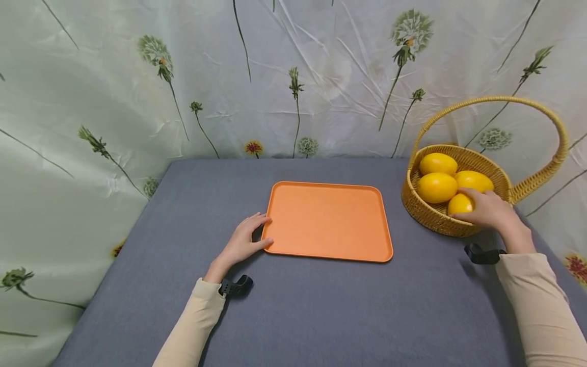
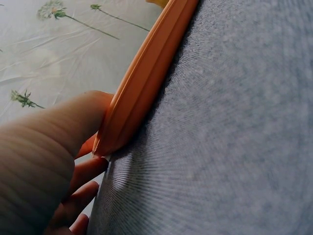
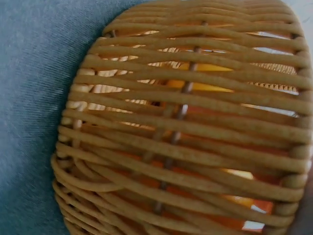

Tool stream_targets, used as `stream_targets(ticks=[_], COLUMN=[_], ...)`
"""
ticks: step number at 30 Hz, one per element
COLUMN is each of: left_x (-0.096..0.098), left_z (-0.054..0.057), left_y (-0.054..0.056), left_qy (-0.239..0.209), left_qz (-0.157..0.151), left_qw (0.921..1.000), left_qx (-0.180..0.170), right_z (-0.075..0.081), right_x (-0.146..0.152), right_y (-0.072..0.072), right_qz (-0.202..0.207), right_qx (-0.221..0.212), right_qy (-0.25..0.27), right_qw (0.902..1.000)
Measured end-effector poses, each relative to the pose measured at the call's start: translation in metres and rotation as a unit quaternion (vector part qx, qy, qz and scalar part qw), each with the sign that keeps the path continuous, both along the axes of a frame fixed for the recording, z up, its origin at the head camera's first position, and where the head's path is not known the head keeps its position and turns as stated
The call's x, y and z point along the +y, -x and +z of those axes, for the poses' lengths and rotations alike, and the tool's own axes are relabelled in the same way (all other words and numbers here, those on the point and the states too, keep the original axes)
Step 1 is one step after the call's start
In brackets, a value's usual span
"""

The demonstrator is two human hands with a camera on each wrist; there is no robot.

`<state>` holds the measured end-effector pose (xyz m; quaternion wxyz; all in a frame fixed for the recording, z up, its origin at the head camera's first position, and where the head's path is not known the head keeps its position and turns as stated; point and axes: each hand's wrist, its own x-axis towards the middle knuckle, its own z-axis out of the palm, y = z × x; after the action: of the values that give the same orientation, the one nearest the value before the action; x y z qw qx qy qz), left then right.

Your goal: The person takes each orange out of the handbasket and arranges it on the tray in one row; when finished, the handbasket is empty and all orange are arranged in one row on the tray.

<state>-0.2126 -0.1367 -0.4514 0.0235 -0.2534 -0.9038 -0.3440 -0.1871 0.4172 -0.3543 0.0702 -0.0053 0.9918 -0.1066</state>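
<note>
My left hand [image 1: 243, 238] rests at the near left corner of an orange rectangular tray [image 1: 327, 221], thumb and index fingertip touching its rim. In the left wrist view, the thumb [image 2: 63, 117] reaches over the tray wall [image 2: 139, 88] and the other fingers lie loosely beside the corner. My right hand [image 1: 492, 210] reaches into a round wicker basket [image 1: 433, 216] and holds a smooth yellow oval fruit [image 1: 460, 203], fingers and thumb curved around it. The basket's weave [image 3: 176, 127] fills the right wrist view and largely hides that hand.
Beside the held fruit lie three more yellow fruits [image 1: 436, 187] in the basket. Its tall arched handle [image 1: 500, 99] rises and leans to the right. A grey cloth [image 1: 339, 311] covers the table. Behind it hangs a pale curtain [image 1: 206, 66] with dandelion prints.
</note>
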Motion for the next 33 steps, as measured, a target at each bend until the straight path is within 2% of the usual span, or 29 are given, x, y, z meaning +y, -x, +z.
stream_targets(ticks=[9, 17, 24, 33], left_x=[0.001, 0.0, 0.0, 0.001], left_z=[-0.001, 0.0, 0.0, 0.0], left_y=[-0.001, -0.001, -0.001, -0.003], left_qy=[-0.005, -0.006, -0.005, -0.011], left_qz=[-0.005, 0.002, 0.002, 0.005], left_qw=[1.0, 1.0, 1.0, 0.9999], left_qx=[0.003, 0.004, 0.003, 0.008], right_z=[-0.01, -0.015, -0.022, -0.024], right_x=[-0.004, -0.01, -0.016, -0.023], right_y=[-0.011, -0.014, -0.021, -0.025], right_qz=[-0.029, -0.06, -0.089, -0.113], right_qx=[0.093, 0.15, 0.22, 0.278], right_qy=[0.026, 0.051, 0.098, 0.137], right_qw=[0.9949, 0.9856, 0.9665, 0.944])
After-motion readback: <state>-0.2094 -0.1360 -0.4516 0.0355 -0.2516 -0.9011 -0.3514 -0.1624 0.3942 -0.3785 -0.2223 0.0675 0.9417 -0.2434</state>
